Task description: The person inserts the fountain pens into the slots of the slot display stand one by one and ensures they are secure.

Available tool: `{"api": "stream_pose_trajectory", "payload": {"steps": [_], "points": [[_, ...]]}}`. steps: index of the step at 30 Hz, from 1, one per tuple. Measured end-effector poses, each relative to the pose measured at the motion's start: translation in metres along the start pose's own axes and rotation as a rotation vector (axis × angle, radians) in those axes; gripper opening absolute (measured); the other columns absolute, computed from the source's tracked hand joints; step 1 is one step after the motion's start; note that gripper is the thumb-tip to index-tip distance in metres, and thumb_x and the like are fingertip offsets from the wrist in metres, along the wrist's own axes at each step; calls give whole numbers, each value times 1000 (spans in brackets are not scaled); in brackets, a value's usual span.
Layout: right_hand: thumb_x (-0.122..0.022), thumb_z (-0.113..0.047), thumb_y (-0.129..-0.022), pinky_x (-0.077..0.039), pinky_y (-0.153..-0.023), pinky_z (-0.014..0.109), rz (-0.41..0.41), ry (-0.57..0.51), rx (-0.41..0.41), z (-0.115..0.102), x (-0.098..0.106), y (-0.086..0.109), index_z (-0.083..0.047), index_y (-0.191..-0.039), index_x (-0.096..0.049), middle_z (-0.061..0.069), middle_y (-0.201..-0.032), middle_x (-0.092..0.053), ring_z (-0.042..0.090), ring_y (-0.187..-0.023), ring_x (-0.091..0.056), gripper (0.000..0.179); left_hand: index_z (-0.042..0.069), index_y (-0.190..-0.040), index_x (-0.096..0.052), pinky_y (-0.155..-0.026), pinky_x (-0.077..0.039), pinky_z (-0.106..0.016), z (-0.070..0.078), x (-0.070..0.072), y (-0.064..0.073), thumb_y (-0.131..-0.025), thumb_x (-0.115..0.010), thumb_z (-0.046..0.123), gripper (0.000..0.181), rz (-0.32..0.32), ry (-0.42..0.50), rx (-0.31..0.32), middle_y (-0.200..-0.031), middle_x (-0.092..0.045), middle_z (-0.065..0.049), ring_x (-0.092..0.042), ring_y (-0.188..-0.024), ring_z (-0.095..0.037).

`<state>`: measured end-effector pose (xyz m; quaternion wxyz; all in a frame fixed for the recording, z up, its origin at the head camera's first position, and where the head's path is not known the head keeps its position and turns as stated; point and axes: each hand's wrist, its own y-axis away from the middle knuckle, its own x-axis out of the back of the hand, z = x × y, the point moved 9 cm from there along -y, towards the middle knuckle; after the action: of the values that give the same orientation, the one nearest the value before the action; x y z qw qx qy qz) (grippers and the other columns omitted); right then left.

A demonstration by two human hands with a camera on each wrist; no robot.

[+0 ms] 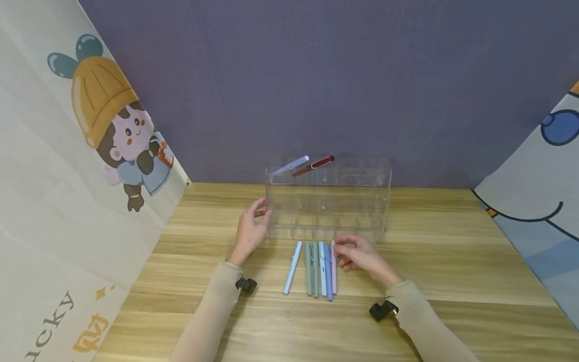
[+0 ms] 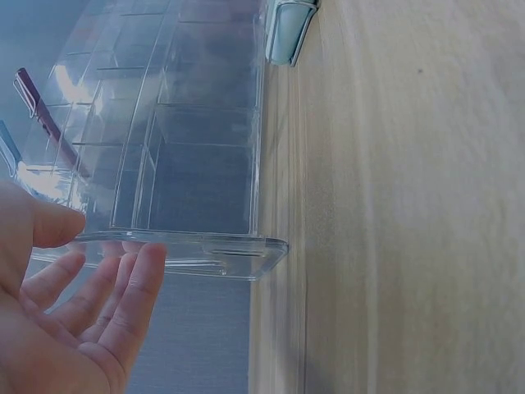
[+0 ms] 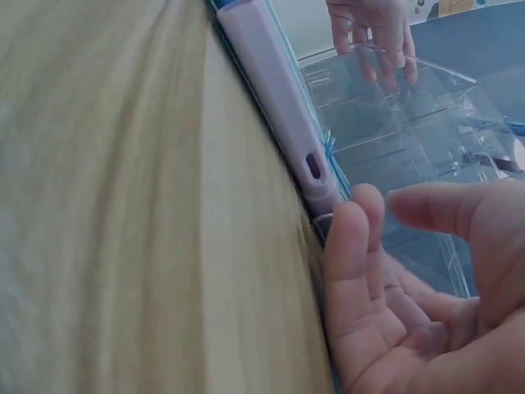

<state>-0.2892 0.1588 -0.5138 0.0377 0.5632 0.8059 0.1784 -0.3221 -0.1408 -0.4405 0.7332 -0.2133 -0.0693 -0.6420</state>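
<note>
Fingers of the left hand (image 1: 250, 231) are resting spread against the clear organizer (image 1: 326, 201); the right hand (image 1: 359, 255), fingers loosely open, is touching the pink pen (image 1: 333, 266).

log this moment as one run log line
left hand: touches clear organizer end | right hand: at pink pen, not gripping | two pens in organizer

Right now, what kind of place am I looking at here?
Probably a small staged desk corner, not a real office. A wooden tabletop stands against a plain purple wall, with cartoon-printed sheets hung at both sides. On it are a clear plastic organizer and a row of pastel pens.
</note>
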Motion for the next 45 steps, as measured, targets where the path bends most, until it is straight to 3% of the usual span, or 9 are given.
{"api": "stream_pose_trajectory", "payload": {"steps": [7,13,21,27,34,40,45], "points": [[-74,-11,-98,-57,-54,21,10,92,26,3,-3,2,7,-144,-50,6,-82,-67,12,-62,-59,55,3,-150,-56,-95,-66,-51,0,0,0,-103,-66,8,48,3,8,-13,-148,-64,-20,-69,-123,-41],[-76,-12,-96,-55,-52,21,34,171,35,3,0,3,4,-137,-53,5,-79,-65,13,-61,-58,50,0,-150,-55,-94,-66,-50,1,0,0,-102,-65,6,50,3,5,-31,-148,-62,-25,-69,-123,-44],[-77,-8,-91,-54,-50,22,55,256,18,5,2,1,0,-131,-58,7,-77,-66,14,-57,-58,45,0,-150,-56,-94,-66,-51,0,1,0,-102,-66,7,49,-1,21,-23,-148,-63,-23,-69,-122,-43],[-79,-14,-93,-49,-48,20,84,311,22,3,3,2,-5,-123,-61,5,-73,-66,13,-54,-57,37,1,-150,-56,-94,-66,-50,0,0,0,-102,-66,8,49,1,15,-17,-148,-63,-22,-69,-123,-42],[-78,-18,-91,-44,-46,22,152,480,53,-4,7,7,-5,-110,-62,4,-71,-63,14,-54,-52,27,2,-151,-55,-97,-65,-52,-1,-2,-1,-103,-65,9,49,-4,10,-9,-150,-62,-23,-68,-124,-43],[-78,-30,-94,-45,-49,26,222,582,50,-7,14,8,-6,-119,-61,3,-75,-64,16,-58,-55,39,3,-151,-55,-98,-65,-52,0,-2,-1,-103,-65,10,49,-7,1,-15,-149,-62,-22,-68,-124,-42],[-79,-29,-94,-44,-49,27,232,580,48,-9,15,8,-6,-125,-58,3,-74,-63,16,-57,-54,44,3,-151,-55,-99,-64,-52,0,-2,-1,-103,-66,10,49,-7,-3,-16,-149,-62,-22,-68,-125,-43]]}}
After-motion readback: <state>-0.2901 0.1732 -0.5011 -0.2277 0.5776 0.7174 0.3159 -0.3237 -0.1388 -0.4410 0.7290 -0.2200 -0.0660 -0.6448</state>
